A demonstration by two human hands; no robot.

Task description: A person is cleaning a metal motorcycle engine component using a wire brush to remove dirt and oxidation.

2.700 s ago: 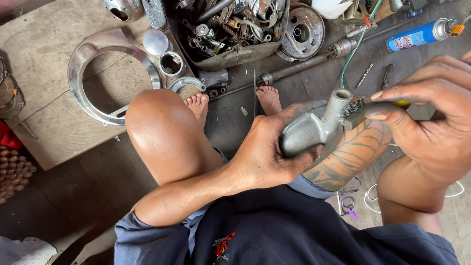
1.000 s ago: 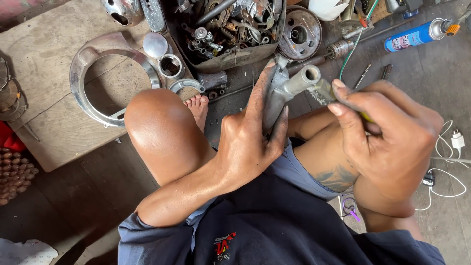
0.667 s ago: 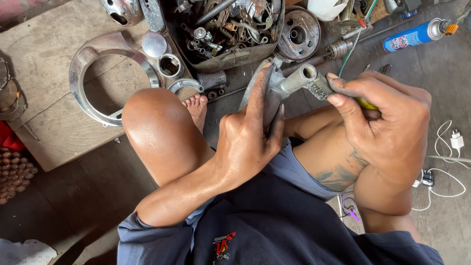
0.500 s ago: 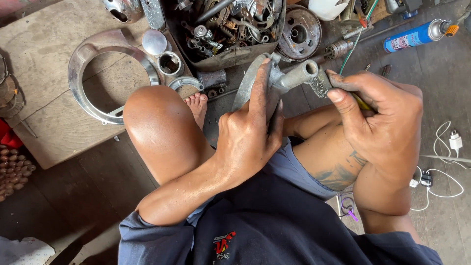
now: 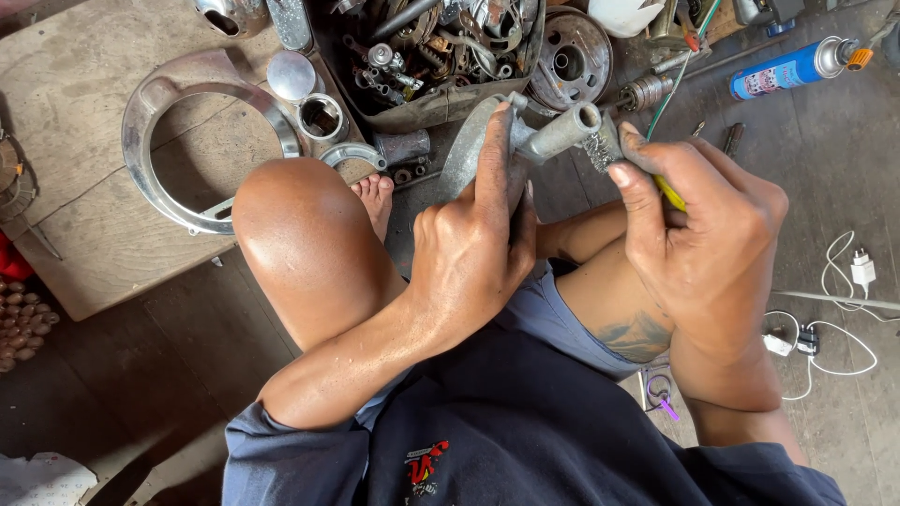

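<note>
The left hand (image 5: 473,253) grips a grey cast-metal part (image 5: 525,141) above the knees, while the right hand (image 5: 703,234) is closed on a yellow-handled wire brush (image 5: 602,153) pressed against the part's tube. The metal looks dull and grimy, so cleaning seems unfinished. Beyond the right grip lies a blue spray can (image 5: 787,68) with a grey cap.

left hand (image 5: 473,248) clasped (forefinger extended), right hand (image 5: 708,239) pinching
</note>
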